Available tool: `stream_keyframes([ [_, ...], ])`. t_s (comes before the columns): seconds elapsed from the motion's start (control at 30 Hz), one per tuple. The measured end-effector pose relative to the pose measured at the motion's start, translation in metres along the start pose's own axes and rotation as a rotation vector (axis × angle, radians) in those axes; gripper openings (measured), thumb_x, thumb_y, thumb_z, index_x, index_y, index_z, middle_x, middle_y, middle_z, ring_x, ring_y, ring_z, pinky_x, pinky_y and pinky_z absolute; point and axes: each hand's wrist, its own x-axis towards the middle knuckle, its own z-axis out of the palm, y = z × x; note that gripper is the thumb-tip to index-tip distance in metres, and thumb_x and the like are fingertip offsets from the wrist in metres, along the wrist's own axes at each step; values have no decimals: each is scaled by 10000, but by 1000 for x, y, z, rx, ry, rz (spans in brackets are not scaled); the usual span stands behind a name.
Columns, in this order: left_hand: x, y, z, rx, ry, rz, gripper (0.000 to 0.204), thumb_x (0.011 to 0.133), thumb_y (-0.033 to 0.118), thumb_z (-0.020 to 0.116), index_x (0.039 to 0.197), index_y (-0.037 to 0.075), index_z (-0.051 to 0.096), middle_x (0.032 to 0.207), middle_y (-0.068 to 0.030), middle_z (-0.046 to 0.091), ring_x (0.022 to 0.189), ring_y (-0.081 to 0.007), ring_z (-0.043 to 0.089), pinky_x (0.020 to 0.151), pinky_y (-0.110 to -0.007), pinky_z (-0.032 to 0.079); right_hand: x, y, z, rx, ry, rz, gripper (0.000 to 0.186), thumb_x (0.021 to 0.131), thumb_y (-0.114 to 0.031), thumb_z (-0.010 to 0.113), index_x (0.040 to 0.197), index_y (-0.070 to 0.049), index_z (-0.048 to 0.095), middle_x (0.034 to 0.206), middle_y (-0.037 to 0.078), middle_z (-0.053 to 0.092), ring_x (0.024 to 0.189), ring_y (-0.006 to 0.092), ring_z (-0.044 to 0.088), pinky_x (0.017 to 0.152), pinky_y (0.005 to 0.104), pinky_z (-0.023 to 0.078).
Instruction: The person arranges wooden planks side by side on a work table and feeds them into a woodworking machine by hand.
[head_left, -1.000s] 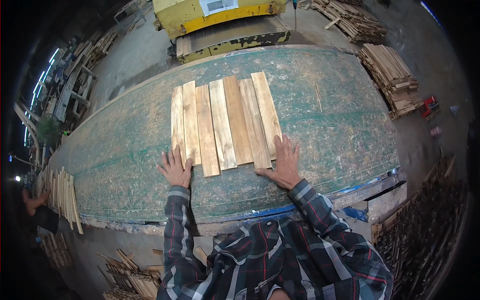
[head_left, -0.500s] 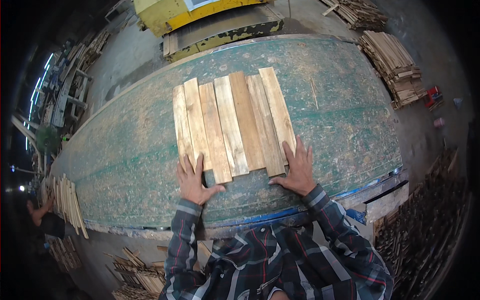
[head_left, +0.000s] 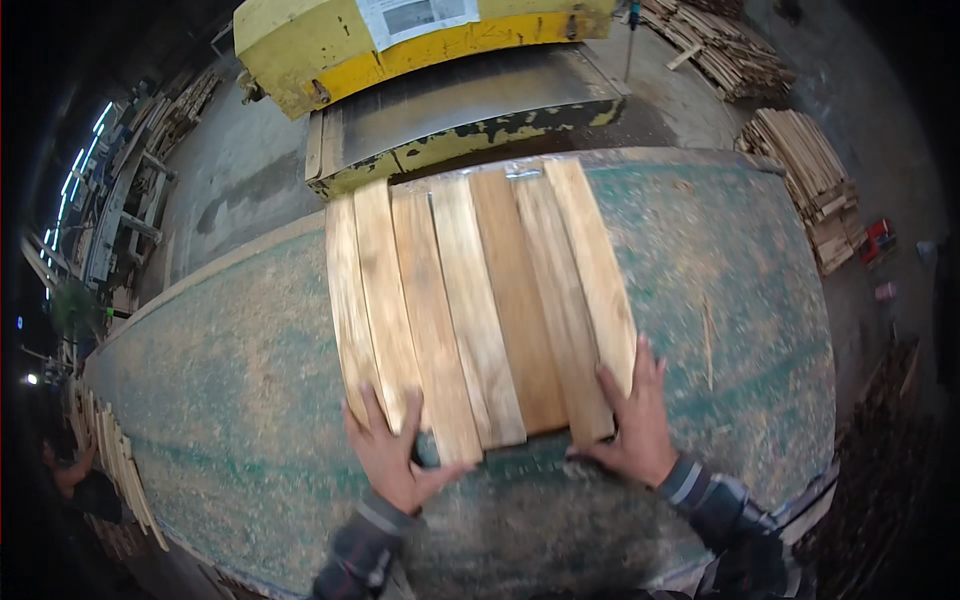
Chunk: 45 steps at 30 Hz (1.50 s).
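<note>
Several narrow wooden planks (head_left: 478, 310) lie side by side on a worn green tabletop (head_left: 240, 400), their near ends uneven. At the near left corner of the row, my left hand (head_left: 395, 455) rests with fingers spread, its fingertips on the leftmost planks and its thumb by the end of a longer one. My right hand (head_left: 640, 435) is at the near right corner, fingers stretched along the rightmost plank and thumb against the end of its neighbour. Neither hand is wrapped round a plank. The far ends reach the table's far edge.
Beyond the table stands a yellow machine (head_left: 420, 60) with a flat metal bed (head_left: 470, 105). Stacked boards (head_left: 800, 165) lie on the floor at the far right. Thin strips (head_left: 125, 465) lie at the left edge, beside another person's arm (head_left: 80, 465). A splinter (head_left: 708, 340) lies on the tabletop.
Both hands and the row of planks have moved away from me, toward the machine and the table's far edge. The view has shifted forward, showing more of the machine.
</note>
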Motion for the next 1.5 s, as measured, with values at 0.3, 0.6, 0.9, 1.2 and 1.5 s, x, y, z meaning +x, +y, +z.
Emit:
stream_keyframes([
  [0.3,319,-89,17,172,360,-358,877,885,794,535,1577,261,450,1681,-260,246,1546,-504,203,1177,-768,83,318,32,-27,123,255,-151,906,869,-673,676,1544,-108,462,1627,269,343,1566,418,214,1237,671,-69],
  [0.6,-93,-18,-26,15,174,-458,623,961,450,638,1506,165,538,1642,-264,321,1514,-485,281,1180,-722,143,-63,-48,7,408,136,-221,215,811,-141,821,685,-89,654,1071,57,767,1234,336,654,1184,607,332],
  [0.9,-257,73,-11,39,-94,-425,799,969,499,615,1592,59,375,1674,-309,220,1540,-501,223,1197,-702,151,-180,-104,35,470,181,-48,294,882,-260,757,1123,-93,727,1532,245,489,1427,407,467,1189,623,278],
  [1.2,-297,101,-46,-127,88,-521,793,931,450,690,1610,194,371,1681,-288,197,1514,-489,283,1147,-728,240,-189,-111,84,-74,-79,-225,619,1027,-348,540,1577,-94,415,1714,203,208,1595,364,158,1264,609,3],
  [1.5,-418,19,-79,188,226,-791,751,979,499,619,1620,193,375,1702,-218,231,1563,-417,232,1202,-694,140,-190,-130,86,-93,-121,-203,612,1104,-431,349,1619,-101,353,1731,129,202,1602,338,139,1279,558,-30],
])
